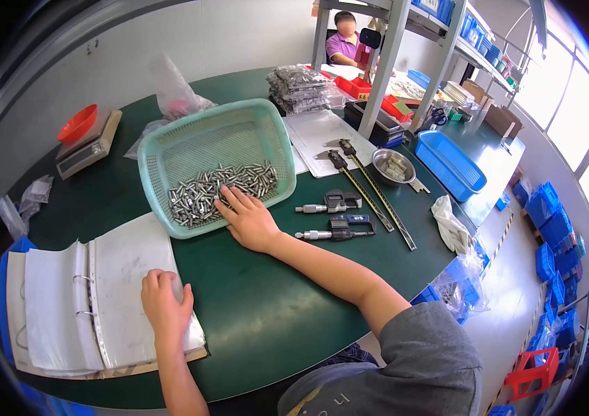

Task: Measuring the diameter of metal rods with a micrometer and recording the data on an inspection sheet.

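My right hand [251,220] reaches over the near rim of a pale green mesh basket [201,135]. Its spread fingers lie on a heap of small shiny metal pins [222,188] along the basket's near side, and what lies beneath the fingertips is hidden. My left hand [167,305] rests on the right-hand page of an open ring binder [128,298], fingers loosely bent and thumb apart; I make out nothing held in it. Clear sleeves fill the binder. To the right of the basket lie two digital micrometers [336,227] and two calipers [364,191].
A metal bowl [393,166] of small parts stands by the calipers, near a blue tray [450,166] and a white glove [450,225]. Left behind is a scale [90,145] with a red dish [77,123]. Bagged parts [300,89] sit behind; a person [344,41] works beyond the shelf posts.
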The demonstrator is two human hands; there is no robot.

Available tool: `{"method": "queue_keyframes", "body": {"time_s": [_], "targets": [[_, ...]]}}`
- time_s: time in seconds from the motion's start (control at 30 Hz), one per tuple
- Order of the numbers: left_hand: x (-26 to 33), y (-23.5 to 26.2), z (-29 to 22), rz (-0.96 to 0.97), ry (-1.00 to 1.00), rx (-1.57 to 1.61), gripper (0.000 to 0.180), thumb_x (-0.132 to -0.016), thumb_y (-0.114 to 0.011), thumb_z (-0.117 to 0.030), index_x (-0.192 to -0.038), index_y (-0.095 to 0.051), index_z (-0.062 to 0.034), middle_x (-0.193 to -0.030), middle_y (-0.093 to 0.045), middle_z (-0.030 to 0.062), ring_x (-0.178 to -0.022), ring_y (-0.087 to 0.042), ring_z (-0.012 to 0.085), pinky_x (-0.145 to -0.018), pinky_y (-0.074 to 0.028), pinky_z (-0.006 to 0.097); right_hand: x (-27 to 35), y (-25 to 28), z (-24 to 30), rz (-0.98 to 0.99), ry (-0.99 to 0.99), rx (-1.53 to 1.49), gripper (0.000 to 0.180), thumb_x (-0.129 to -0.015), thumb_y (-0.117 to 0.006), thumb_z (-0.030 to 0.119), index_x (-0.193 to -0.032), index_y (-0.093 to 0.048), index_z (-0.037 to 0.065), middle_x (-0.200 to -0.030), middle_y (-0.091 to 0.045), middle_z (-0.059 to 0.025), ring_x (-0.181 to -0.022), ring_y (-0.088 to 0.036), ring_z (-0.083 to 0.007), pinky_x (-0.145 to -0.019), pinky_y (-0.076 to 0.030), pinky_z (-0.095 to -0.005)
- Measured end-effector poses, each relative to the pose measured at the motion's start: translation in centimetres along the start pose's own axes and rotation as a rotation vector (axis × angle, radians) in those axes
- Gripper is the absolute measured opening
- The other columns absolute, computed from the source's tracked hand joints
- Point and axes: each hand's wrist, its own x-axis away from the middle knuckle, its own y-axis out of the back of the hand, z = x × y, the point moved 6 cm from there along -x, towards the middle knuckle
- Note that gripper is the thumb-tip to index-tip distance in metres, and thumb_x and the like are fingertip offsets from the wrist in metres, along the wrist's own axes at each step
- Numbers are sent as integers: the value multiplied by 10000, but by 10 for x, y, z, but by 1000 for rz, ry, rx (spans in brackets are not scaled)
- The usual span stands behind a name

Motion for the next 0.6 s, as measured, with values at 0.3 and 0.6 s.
{"method": "queue_keyframes", "body": {"time_s": [0.3, 0.6], "targets": [[0, 1, -1, -14, 5, 27, 279, -662, -713, -75, -885, -550, -27, -967, -500, 122, -923, -491, 325, -800, -410, 409, -3, 19, -3, -139, -8, -170, 486, -704, -669, 203, -1130, -506, 38, -1111, -461, -141, -1044, -468, -304, -905, -393, -417], [0, 1, 1, -9, 5, 39, 280, -660, -713, -72, -885, -552, -27, -960, -501, 123, -922, -491, 325, -804, -408, 406, -6, 21, -1, -119, 56, -161, 362, -683, -660, 208, -985, -534, 55, -944, -469, -106, -935, -472, -276, -806, -399, -387]]}}
